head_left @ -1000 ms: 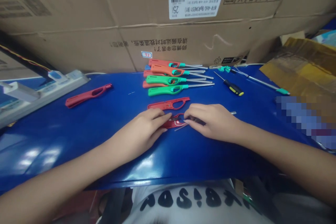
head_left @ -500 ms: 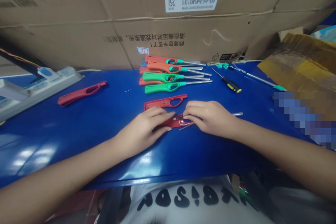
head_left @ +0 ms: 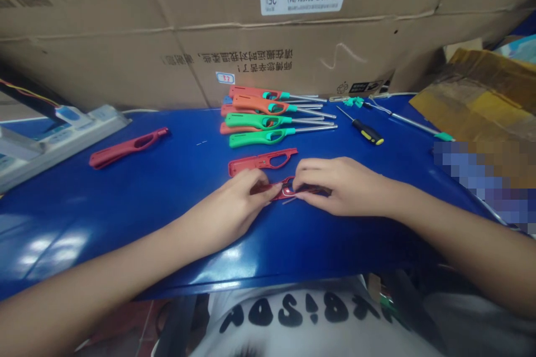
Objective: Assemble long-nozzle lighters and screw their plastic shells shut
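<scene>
My left hand (head_left: 237, 201) grips the left end of an open red lighter casing (head_left: 276, 192), its thumb pressed on the parts inside. At the casing's right part, my right hand (head_left: 335, 187) has its fingers closed round it, near a pale wire and a dark part. The fingers hide much of the casing. Just behind lies another red casing half (head_left: 263, 162), its inner side up. A third red casing piece (head_left: 129, 148) rests farther left. Several green and orange lighters (head_left: 262, 138) with metal tubes are stacked behind.
A black and yellow screwdriver (head_left: 367, 131) and a metal tube with green ends (head_left: 412, 124) lie at the back right. A white power strip (head_left: 71, 142) stands at the left. A large cardboard box (head_left: 234, 5) borders the back; brown-taped cardboard (head_left: 473, 100) is at the right.
My left thumb has moved in over the casing's inner parts. My right hand has shifted its grip, its thumb now lower at the casing's edge, and the metal tube beyond it is now hidden.
</scene>
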A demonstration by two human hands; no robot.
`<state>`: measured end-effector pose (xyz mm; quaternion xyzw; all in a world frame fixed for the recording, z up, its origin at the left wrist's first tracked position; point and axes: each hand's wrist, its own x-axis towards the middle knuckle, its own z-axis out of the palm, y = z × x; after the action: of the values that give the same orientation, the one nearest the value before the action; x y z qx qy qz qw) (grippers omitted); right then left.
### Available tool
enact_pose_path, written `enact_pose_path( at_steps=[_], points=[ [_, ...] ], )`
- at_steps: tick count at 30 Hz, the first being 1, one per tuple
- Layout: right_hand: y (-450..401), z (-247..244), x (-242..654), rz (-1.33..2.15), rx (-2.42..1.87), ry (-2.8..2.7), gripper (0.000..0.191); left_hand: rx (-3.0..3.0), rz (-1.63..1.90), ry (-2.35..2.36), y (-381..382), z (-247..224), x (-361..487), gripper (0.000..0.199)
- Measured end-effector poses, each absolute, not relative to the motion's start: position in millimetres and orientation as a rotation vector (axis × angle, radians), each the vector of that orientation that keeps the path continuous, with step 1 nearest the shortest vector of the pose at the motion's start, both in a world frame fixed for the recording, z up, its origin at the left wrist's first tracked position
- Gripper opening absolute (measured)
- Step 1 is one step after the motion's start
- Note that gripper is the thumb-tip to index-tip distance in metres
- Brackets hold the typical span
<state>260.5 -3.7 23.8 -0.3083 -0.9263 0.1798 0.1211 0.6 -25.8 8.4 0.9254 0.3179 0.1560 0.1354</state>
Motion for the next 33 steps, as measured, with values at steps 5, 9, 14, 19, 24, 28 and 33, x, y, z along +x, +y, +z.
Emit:
enact_pose_path(
  at_steps=[5, 9, 14, 19, 24, 28, 33],
  points=[
    [-2.4, 25.6, 262.8, 0.581, -0.882, -2.744, 0.006, 2.721, 0.436, 0.874, -24.5, 6.8, -3.2, 0.036],
    [-2.2, 27.6, 262.8, 0.595, -0.891, -2.773, 0.006, 2.711, 0.434, 0.849, -23.3, 5.5, -6.2, 0.036],
    [-1.9, 29.5, 264.3, 0.613, -0.846, -2.792, 0.009, 2.771, 0.441, 0.793, -25.3, 8.2, -6.5, 0.042],
    [-1.5, 30.6, 265.2, 0.607, -0.900, -2.751, 0.009, 2.838, 0.375, 0.813, -29.0, 11.4, -4.6, 0.044],
    [-1.1, 31.7, 267.9, 0.576, -0.876, -2.800, 0.009, 2.862, 0.332, 0.836, -30.6, 12.8, -4.8, 0.044],
    [-0.5, 31.2, 268.9, 0.557, -0.879, -2.788, 0.011, 2.878, 0.336, 0.820, -30.7, 11.5, -6.5, 0.046],
    [-0.9, 29.8, 267.2, 0.537, -0.845, -2.761, 0.018, 2.857, 0.351, 0.837, -29.8, 9.3, -7.1, 0.046]
  ],
)
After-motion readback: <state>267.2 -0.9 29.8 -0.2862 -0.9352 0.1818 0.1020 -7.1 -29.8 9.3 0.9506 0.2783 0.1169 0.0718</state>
